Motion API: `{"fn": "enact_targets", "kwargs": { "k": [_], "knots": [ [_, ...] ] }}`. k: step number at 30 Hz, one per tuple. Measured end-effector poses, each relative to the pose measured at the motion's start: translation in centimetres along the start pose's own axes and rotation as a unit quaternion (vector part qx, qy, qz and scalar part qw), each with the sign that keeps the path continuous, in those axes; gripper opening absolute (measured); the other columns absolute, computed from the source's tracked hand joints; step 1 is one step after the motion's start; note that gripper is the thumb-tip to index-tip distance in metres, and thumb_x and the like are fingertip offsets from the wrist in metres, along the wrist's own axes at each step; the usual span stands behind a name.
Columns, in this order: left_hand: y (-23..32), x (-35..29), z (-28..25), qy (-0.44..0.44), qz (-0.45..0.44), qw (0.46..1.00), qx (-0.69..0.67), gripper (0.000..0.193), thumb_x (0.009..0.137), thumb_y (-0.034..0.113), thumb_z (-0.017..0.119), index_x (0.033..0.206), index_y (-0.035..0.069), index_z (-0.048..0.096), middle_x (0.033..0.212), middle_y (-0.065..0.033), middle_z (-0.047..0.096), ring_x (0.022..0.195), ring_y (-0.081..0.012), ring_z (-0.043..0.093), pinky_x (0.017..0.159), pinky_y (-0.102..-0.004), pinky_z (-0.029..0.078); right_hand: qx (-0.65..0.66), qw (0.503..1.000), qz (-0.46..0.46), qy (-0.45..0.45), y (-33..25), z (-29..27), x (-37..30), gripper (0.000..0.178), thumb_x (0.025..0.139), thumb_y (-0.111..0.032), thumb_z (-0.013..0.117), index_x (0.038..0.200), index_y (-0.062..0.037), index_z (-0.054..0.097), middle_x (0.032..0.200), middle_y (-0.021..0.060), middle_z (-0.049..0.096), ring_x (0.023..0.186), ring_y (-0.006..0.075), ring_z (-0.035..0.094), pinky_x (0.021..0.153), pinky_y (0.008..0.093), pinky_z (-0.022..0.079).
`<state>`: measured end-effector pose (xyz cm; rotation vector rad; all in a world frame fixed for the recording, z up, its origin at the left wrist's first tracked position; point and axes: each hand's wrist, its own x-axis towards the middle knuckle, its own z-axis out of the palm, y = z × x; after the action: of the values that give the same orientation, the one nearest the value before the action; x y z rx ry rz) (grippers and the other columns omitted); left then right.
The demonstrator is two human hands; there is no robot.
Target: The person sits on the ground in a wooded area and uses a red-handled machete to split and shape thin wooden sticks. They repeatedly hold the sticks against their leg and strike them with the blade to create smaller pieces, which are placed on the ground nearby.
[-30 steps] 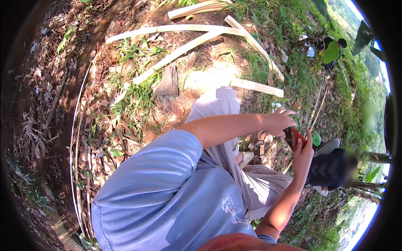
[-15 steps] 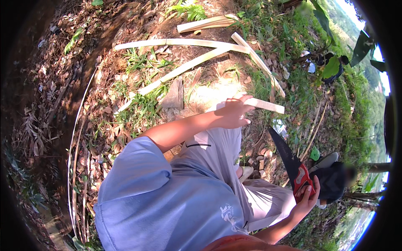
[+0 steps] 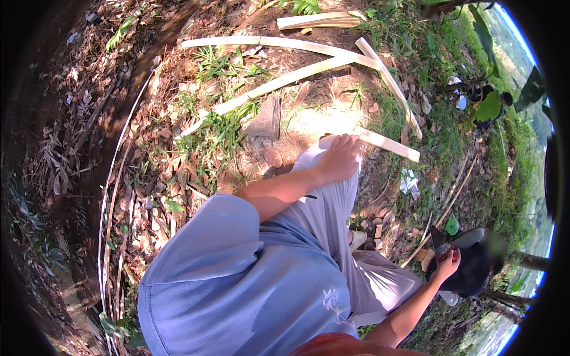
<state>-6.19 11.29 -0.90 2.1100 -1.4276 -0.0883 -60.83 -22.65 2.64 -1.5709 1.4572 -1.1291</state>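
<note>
My left hand [image 3: 339, 159] rests by my bent knee with its fingers curled, up against the near end of a short pale wooden strip [image 3: 389, 144]. Whether the fingers grip the strip or only press beside it, I cannot make out. At the lower right my right hand [image 3: 447, 264] is closed around the red handle of a handsaw [image 3: 438, 238]. The saw's dark blade points away and looks foreshortened; part of it blends into a dark shape behind.
Long pale strips [image 3: 279, 86] lie crossed on the ground ahead, with a stacked bundle [image 3: 320, 21] beyond. A flat stone-like block [image 3: 265, 118] stands near the grass. Thin poles [image 3: 113, 225] lie at left. A partly blurred dark shape [image 3: 472, 270] is beside my right hand.
My right hand has drawn the saw down and to the right, away from the short strip, and its blade has turned. My left hand's fingers have gone from spread to curled. The view has shifted.
</note>
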Motion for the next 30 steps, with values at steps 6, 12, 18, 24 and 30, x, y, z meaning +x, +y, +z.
{"fn": "enact_targets", "kwargs": {
  "k": [6, 12, 18, 24, 30],
  "knots": [
    [-1.4, 0.4, 0.3, -0.057, -0.110, 0.988, -0.092, 0.057, 0.094, 0.024, 0.069, 0.140, 0.001, 0.048, 0.154, -0.0217, 0.046, 0.140, -0.0435, 0.050, 0.108, -0.0518, 0.050, 0.009, 0.997, 0.052, 0.055, 0.8, 1.2, 0.8, 0.031, 0.100, -0.007, 0.069, 0.129, 0.0029, 0.068, 0.093, 0.0034, 0.070, 0.075, 0.0088, 0.062, 0.067, 0.0245, 0.051],
    [-0.8, 0.8, -0.1, -0.058, -0.088, 0.993, -0.058, 0.051, 0.095, 0.028, 0.068, 0.136, 0.000, 0.052, 0.155, -0.0169, 0.044, 0.126, -0.0440, 0.062, 0.100, -0.0549, 0.054, 0.056, 0.991, 0.099, 0.071, -0.7, 2.5, -1.0, 0.031, 0.101, -0.009, 0.067, 0.130, 0.0018, 0.066, 0.076, 0.0003, 0.062, 0.057, 0.0075, 0.053, 0.053, 0.0250, 0.043],
    [-1.8, 0.6, -0.1, -0.041, -0.166, 0.976, -0.133, 0.054, 0.093, 0.025, 0.072, 0.136, 0.000, 0.053, 0.148, -0.0235, 0.050, 0.131, -0.0437, 0.058, 0.107, -0.0514, 0.049, 0.060, 0.991, 0.097, 0.071, -1.1, 2.7, -2.3, 0.030, 0.101, -0.009, 0.067, 0.128, 0.0026, 0.066, 0.073, 0.0013, 0.062, 0.053, 0.0084, 0.052, 0.050, 0.0241, 0.042],
    [-13.7, 4.1, -2.6, 0.195, -0.322, 0.926, 0.004, 0.077, 0.082, 0.024, 0.078, 0.141, -0.011, 0.044, 0.140, -0.0331, 0.051, 0.140, -0.0465, 0.043, 0.119, -0.0534, 0.034, 0.063, 0.990, 0.110, 0.069, -0.2, 0.8, -2.3, 0.030, 0.100, -0.007, 0.067, 0.128, 0.0045, 0.065, 0.072, 0.0010, 0.061, 0.055, 0.0094, 0.054, 0.050, 0.0249, 0.043],
    [-25.7, 2.6, -8.6, 0.112, -0.453, 0.867, 0.173, 0.056, 0.088, 0.022, 0.069, 0.137, -0.001, 0.052, 0.145, -0.0236, 0.054, 0.146, -0.0411, 0.040, 0.123, -0.0560, 0.027, 0.076, 0.987, 0.117, 0.084, 0.2, 0.4, -2.2, 0.026, 0.101, -0.008, 0.067, 0.124, 0.0030, 0.066, 0.072, 0.0013, 0.061, 0.055, 0.0092, 0.052, 0.049, 0.0243, 0.042]
  ]
}}
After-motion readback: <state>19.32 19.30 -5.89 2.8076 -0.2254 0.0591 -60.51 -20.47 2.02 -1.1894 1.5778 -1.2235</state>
